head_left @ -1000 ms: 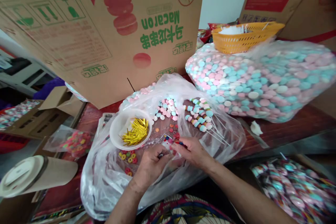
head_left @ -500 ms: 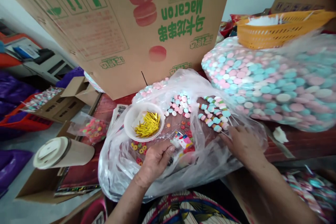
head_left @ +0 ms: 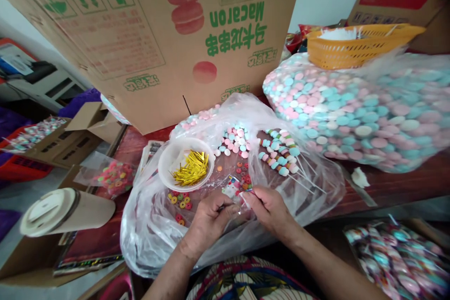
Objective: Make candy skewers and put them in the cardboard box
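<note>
My left hand (head_left: 212,213) and my right hand (head_left: 271,209) come close together above the plastic sheet (head_left: 140,239), fingers pinched. Between them is a small printed plastic bag (head_left: 244,200), partly clear; the fingers hide much of it. Just behind lie more colourful printed bags (head_left: 231,186). Red ring candies (head_left: 243,168) and yellow ring candies (head_left: 181,200) are scattered nearby. A white bowl (head_left: 164,168) of gold twist ties (head_left: 191,168) stands beyond my left hand. Several candy skewers (head_left: 281,150) on white sticks lie beyond my right hand. Loose pink, white and blue candies (head_left: 234,140) sit behind.
A tall cardboard box (head_left: 176,70) stands at the back. On the right, a large clear bag of candies (head_left: 351,117) bears a yellow basket (head_left: 337,54). A lidded cup (head_left: 75,211) lies tilted at the left. Wrapped candies (head_left: 397,253) fill a box at lower right.
My right hand has left the candy skewers and moved left to my left hand, now pinching at the small plastic bag. The view has shifted slightly.
</note>
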Demonstrator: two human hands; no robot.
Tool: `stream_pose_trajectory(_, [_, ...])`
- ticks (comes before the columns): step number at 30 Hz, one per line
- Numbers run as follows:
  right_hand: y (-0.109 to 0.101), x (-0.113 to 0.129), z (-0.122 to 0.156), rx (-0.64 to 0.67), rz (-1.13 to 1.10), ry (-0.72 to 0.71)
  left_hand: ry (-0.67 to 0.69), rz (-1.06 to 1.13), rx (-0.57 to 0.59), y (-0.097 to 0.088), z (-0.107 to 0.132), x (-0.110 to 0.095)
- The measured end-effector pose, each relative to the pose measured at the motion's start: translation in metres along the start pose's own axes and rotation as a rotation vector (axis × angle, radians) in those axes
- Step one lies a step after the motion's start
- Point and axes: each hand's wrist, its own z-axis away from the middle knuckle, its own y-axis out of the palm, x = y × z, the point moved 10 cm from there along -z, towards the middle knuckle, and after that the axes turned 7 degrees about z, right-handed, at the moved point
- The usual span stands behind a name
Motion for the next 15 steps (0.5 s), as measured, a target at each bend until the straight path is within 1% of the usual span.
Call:
stream_pose_trajectory(2, [-0.003,-0.015,-0.001,0.002,-0.062,0.102,0.046,-0.046,0.035,0.006,-0.001,-0.003])
stream_pose_trajectory(3, [-0.009,-0.026,-0.001,-0.002,-0.080,0.160,0.062,-0.080,0.040,0.007,-0.001,-0.003])
stream_pose_trajectory(4, [-0.018,-0.037,-0.001,-0.025,-0.062,0.210,0.073,-0.116,0.033,0.006,-0.001,-0.003])
stream_pose_trajectory(5, [-0.033,-0.049,0.000,-0.068,0.006,0.241,0.085,-0.151,0.016,0.003,0.000,-0.002])
stream_pose_trajectory(6, [-0.051,-0.061,0.001,-0.122,0.121,0.255,0.104,-0.182,-0.003,-0.001,0.001,-0.002])
stream_pose_trajectory(7, [-0.069,-0.069,0.002,-0.172,0.290,0.235,0.130,-0.210,-0.026,-0.006,0.003,-0.003])
stream_pose_trajectory(8, [-0.081,-0.076,0.003,-0.181,0.479,0.191,0.162,-0.231,-0.045,-0.011,0.005,-0.005])
stream_pose_trajectory(10, [-0.087,-0.097,0.004,-0.093,0.800,0.149,0.240,-0.254,-0.070,-0.019,0.008,-0.010])
stream_pose_trajectory(11, [-0.087,-0.110,0.006,-0.043,0.908,0.148,0.275,-0.257,-0.079,-0.023,0.009,-0.013])
stream_pose_trajectory(12, [-0.086,-0.121,0.008,-0.004,0.970,0.154,0.302,-0.255,-0.087,-0.026,0.011,-0.016])
stream_pose_trajectory(13, [-0.086,-0.130,0.009,0.013,0.981,0.157,0.322,-0.251,-0.092,-0.029,0.012,-0.018])
stream_pose_trajectory(14, [-0.088,-0.135,0.010,-0.002,0.947,0.147,0.335,-0.246,-0.093,-0.031,0.012,-0.020])
stream_pose_trajectory(15, [-0.091,-0.134,0.011,-0.044,0.879,0.116,0.342,-0.244,-0.091,-0.033,0.013,-0.022])
